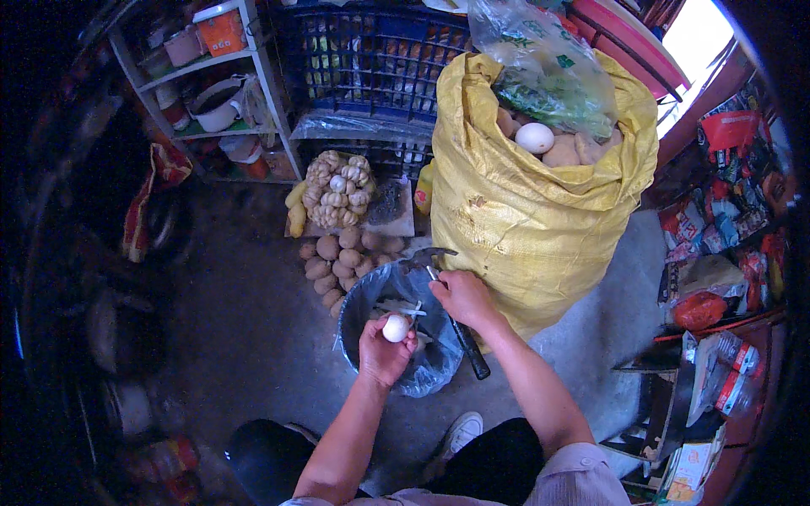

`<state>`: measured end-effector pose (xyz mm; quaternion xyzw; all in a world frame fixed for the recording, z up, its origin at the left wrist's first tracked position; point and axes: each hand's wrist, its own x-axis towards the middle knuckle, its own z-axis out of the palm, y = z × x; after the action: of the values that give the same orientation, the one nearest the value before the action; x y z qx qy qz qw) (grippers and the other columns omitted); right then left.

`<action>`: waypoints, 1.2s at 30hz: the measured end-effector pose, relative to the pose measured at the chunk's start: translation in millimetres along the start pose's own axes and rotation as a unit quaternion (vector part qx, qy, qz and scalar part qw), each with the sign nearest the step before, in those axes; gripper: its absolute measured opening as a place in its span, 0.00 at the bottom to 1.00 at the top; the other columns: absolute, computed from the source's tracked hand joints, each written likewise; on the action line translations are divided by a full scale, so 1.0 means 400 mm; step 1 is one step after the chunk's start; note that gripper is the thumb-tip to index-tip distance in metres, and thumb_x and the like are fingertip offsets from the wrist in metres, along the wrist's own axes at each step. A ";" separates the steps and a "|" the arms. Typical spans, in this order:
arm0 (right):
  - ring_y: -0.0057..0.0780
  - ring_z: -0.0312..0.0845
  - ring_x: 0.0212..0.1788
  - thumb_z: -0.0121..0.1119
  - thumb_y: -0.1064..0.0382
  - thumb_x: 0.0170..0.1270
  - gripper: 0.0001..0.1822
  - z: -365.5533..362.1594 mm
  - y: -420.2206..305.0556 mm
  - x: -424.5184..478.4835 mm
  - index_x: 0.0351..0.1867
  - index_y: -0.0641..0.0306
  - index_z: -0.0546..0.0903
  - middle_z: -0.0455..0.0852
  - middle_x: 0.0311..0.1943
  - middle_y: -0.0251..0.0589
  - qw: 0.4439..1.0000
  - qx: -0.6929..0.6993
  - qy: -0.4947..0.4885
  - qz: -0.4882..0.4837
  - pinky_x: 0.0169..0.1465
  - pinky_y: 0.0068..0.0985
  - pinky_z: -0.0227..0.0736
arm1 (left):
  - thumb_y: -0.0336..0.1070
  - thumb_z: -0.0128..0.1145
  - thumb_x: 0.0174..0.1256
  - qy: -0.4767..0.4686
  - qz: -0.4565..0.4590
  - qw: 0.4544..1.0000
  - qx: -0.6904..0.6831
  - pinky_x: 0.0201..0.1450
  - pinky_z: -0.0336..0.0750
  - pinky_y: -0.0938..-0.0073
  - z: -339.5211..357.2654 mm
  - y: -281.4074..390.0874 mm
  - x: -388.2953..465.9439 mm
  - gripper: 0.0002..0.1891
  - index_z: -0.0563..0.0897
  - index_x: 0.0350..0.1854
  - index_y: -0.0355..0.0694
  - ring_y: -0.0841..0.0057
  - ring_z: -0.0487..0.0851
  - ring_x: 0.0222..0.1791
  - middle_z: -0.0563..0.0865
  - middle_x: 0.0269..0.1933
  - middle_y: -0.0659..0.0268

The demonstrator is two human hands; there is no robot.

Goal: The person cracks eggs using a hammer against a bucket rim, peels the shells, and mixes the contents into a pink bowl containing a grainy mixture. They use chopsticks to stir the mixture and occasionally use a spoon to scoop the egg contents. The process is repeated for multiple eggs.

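My left hand (387, 354) holds a round white object (396, 328), egg-like, above a bin (342, 319) lined with a clear bluish bag; pale scraps lie inside. At the bin's right side, my right hand (467, 298) is closed around a tool with a black handle (471, 354). A dark, curved metal head (429, 255) shows beyond this hand, by the bin's far rim; whether it belongs to the same tool is unclear. A small silvery tip sticks out near my right fingers. Another white, egg-like object (535, 138) lies on brown, potato-like lumps (562, 150) in the open yellow woven sack (525, 221).
Brown round tubers (342, 260) lie on the floor behind the bin, below netted garlic bulbs (335, 190). Blue crates (380, 57) and a metal shelf (272, 95) stand farther back. Packaged goods (721, 221) crowd the right. My shoe (464, 432) is near the bin.
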<state>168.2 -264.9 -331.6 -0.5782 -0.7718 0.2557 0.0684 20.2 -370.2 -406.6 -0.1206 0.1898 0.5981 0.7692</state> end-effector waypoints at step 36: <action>0.36 0.83 0.31 0.60 0.66 0.56 0.08 0.010 -0.068 -0.058 0.33 0.68 0.78 0.84 0.28 0.46 0.984 0.105 -0.004 -0.143 0.34 0.28 0.76 | 0.41 0.52 0.57 -0.031 0.003 0.999 -0.009 0.38 0.76 0.70 -0.006 -0.004 0.010 0.14 0.77 0.43 0.41 0.67 0.79 0.32 0.83 0.39 0.59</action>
<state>150.8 -293.3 -317.7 -0.4501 -0.8158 0.3253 0.1614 22.1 -367.9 -410.5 -0.1085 0.1603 0.6053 0.7721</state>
